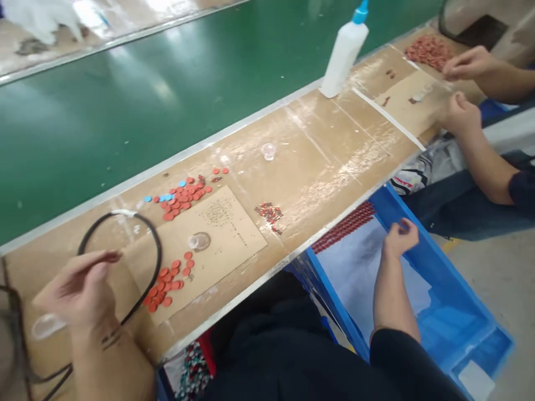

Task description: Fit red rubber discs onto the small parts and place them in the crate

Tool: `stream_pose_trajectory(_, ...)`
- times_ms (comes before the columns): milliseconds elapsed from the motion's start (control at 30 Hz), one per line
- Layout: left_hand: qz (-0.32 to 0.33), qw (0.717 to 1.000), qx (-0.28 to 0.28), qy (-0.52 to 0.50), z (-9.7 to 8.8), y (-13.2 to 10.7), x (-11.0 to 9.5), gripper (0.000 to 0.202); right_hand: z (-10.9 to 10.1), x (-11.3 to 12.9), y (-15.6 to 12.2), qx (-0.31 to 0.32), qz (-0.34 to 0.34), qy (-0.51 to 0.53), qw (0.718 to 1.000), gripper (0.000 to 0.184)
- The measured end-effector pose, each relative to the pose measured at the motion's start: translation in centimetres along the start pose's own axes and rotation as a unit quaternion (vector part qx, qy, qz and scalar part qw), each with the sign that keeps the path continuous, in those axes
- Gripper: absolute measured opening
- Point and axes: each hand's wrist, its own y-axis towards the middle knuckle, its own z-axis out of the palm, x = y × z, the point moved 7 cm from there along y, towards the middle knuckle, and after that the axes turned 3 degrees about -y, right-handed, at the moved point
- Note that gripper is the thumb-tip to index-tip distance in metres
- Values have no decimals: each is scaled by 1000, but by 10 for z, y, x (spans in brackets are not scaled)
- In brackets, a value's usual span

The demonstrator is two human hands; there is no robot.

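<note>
My left hand (81, 292) is above the left end of the bench, fingers pressed together; what they pinch, if anything, I cannot make out. A black cable loop (155, 239) lies beside it, and a clear plastic piece (48, 326) is partly behind it. My right hand (400, 239) hangs over a blue bin (451, 278), its fingers curled in; any small thing in them is hidden. Rows of dark red parts (346, 227) lie at the bin's far end. Orange-red discs (165, 287) and a small clear dish (199, 241) rest on a cardboard sheet (221, 262).
More red discs (184, 197), a few blue, lie beyond the sheet. Small red-brown pieces (270, 213) and a clear cup (268, 151) sit mid-bench. A white bottle (345, 55) stands by the green surface (234, 72). A co-worker's hands (462, 114) are at the right.
</note>
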Motion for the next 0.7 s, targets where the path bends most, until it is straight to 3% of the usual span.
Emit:
stream_pose_trajectory(67, 30, 993, 99, 62, 2, -8, 9, 39, -11, 43, -19, -20, -50, 29, 998, 30)
stream_pose_trajectory(133, 58, 962, 245, 103, 17, -21, 11, 35, -8, 102, -50, 20, -134, 70, 988, 23)
stream_pose_trajectory(167, 69, 946, 297, 112, 23, -27, 11, 36, 2, 142, -72, 94, -228, 104, 963, 20)
stream_pose_trajectory(233, 71, 919, 368, 127, 32, -39, 12, 37, 27, 217, -127, 261, -406, 127, 867, 17)
stream_pose_trajectory(300, 66, 902, 404, 137, 38, -49, 13, 37, 47, 269, -169, 344, -502, 122, 784, 23)
stream_pose_trajectory(333, 67, 897, 414, 140, 40, -53, 13, 37, 56, 286, -182, 368, -527, 106, 759, 26)
stream_pose_trajectory(400, 75, 889, 428, 147, 43, -60, 11, 38, 73, 303, -195, 407, -551, 66, 725, 29)
stream_pose_trajectory(500, 65, 867, 462, 175, 49, -70, 8, 36, 90, 300, -195, 454, -542, 26, 707, 25)
stream_pose_trajectory(600, 56, 850, 470, 233, 55, -73, 6, 34, 99, 286, -182, 482, -488, 23, 727, 24)
stream_pose_trajectory(700, 63, 844, 461, 267, 60, -75, 4, 29, 94, 285, -169, 457, -407, 56, 789, 29)
